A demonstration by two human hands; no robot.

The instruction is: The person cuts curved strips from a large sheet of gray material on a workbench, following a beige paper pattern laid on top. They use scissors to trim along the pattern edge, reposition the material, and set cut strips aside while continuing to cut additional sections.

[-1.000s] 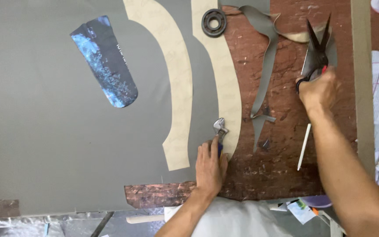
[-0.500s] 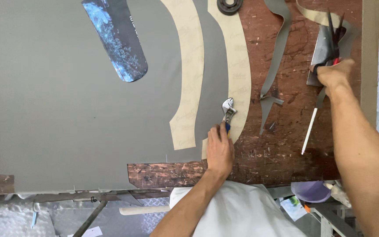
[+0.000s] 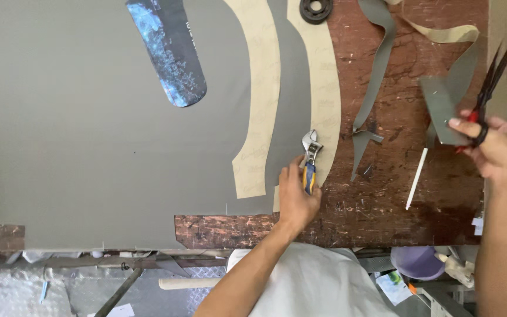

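Loosely curled fingers (image 3: 300,176) on wrench (image 3: 310,159)

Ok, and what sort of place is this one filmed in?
Probably a tailoring or pattern-cutting workshop: grey fabric lies over a worn wooden table with curved paper patterns on it, and the right hand holds scissors.

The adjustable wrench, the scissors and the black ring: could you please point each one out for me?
adjustable wrench (image 3: 310,154), head view, on its metal jaw end above the handle.
scissors (image 3: 491,79), head view, on the dark blades above the right hand.
black ring (image 3: 315,10), head view, on its rim at the top edge.
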